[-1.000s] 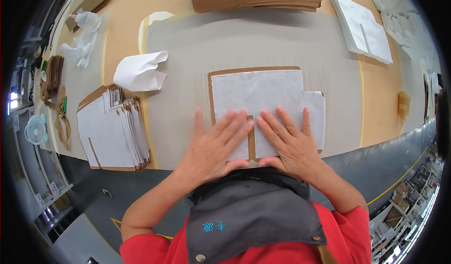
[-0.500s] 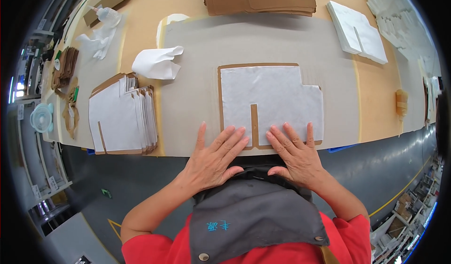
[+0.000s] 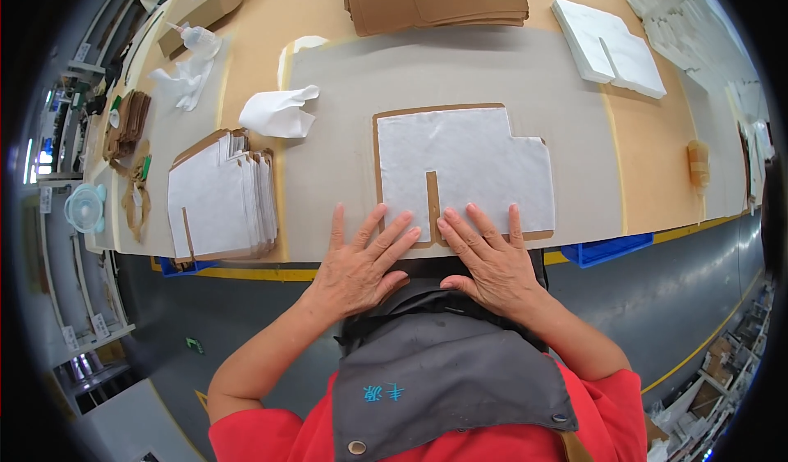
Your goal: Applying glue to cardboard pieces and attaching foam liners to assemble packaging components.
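Observation:
In front of me a white sheet with a stepped far right corner lies on a slightly larger brown piece. The brown shows along the edges and through a narrow slot at the near side. My left hand rests flat, fingers spread, on the near left corner of the sheet. Just right of the slot, the fingers of my right hand lie stretched out over the near edge. Neither hand grips anything. Under the fingertips, parts of the edge are hidden.
To the left stands a stack of white-faced brown pieces, with a crumpled white cloth beyond it. Brown sheets are piled at the far side. White slotted sheets sit far right, and an amber bottle farther right.
My right hand has slid a little to the left along the sheet, closer to the slot. My left hand stays about where it was. The whole view has shifted slightly.

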A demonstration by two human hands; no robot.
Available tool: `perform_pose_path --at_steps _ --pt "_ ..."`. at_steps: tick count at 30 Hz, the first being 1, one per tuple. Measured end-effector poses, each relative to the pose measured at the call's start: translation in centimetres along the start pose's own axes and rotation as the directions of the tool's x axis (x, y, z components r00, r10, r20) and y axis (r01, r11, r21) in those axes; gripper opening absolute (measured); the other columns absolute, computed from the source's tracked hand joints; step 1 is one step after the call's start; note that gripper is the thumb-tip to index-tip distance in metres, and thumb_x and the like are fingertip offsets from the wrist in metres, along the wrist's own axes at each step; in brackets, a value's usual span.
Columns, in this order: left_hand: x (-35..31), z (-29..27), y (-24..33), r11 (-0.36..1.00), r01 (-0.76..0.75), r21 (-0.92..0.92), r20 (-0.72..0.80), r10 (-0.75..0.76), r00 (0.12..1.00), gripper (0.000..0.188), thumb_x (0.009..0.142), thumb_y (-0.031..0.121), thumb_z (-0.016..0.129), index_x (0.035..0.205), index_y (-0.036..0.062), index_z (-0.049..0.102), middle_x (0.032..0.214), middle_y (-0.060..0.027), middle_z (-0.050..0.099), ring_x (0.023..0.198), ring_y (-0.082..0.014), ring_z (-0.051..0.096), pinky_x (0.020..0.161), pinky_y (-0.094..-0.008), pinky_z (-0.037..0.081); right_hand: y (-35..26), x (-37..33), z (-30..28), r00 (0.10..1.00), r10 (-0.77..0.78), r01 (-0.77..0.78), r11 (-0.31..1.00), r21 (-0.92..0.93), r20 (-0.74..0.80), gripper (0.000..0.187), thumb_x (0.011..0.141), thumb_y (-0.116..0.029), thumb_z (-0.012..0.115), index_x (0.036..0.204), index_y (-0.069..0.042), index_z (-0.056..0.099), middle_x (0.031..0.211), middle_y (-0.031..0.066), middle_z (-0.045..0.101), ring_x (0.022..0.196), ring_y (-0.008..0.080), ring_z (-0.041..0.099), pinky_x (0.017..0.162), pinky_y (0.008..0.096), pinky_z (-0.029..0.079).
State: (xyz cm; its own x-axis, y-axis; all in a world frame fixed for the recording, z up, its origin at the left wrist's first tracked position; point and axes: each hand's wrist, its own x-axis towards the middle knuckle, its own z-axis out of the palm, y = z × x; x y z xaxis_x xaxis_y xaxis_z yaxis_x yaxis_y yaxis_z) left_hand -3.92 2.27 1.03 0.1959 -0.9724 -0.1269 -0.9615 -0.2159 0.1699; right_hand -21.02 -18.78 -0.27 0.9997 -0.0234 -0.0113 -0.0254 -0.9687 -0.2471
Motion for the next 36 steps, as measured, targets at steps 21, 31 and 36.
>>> perform_pose_path --at_steps 21,31,36 --pt "1.5 0.3 2.9 0.993 0.102 -0.05 -0.055 -0.105 0.993 0.08 0.094 0.051 0.059 0.157 0.0106 0.032 0.166 -0.0085 0.026 0.154 -0.0237 0.02 0.117 -0.0702 0.0 1.9 -1.8 -0.8 0.989 0.147 -0.147 0.989 -0.003 0.028 0.094 0.09 -0.074 0.042 0.158 -0.01 0.031 0.164 0.0069 0.031 0.153 0.026 0.022 0.119 0.0654 -0.003" --pt "5.1 -1.7 1.0 0.961 0.241 -0.137 -0.052 -0.25 0.967 0.08 0.097 0.053 0.052 0.158 0.0063 0.029 0.166 -0.0194 0.018 0.154 -0.036 0.017 0.112 -0.0752 0.003 9.2 -1.7 -6.3 0.885 0.453 -0.455 0.891 0.013 -0.108 0.089 0.098 -0.067 0.038 0.16 -0.007 0.022 0.167 0.013 0.022 0.155 0.0326 0.016 0.118 0.0662 -0.003" --pt "14.2 -0.8 1.6 0.982 0.104 -0.156 -0.191 -0.133 0.973 0.074 0.098 0.045 0.054 0.156 0.0049 0.033 0.165 -0.0152 0.025 0.154 -0.029 0.021 0.115 -0.0721 0.007 12.1 6.6 -5.3 0.951 0.274 -0.255 0.958 0.134 -0.144 0.065 0.101 -0.044 0.051 0.153 -0.008 0.039 0.162 0.0145 0.032 0.151 0.0337 0.027 0.121 0.0593 0.012"
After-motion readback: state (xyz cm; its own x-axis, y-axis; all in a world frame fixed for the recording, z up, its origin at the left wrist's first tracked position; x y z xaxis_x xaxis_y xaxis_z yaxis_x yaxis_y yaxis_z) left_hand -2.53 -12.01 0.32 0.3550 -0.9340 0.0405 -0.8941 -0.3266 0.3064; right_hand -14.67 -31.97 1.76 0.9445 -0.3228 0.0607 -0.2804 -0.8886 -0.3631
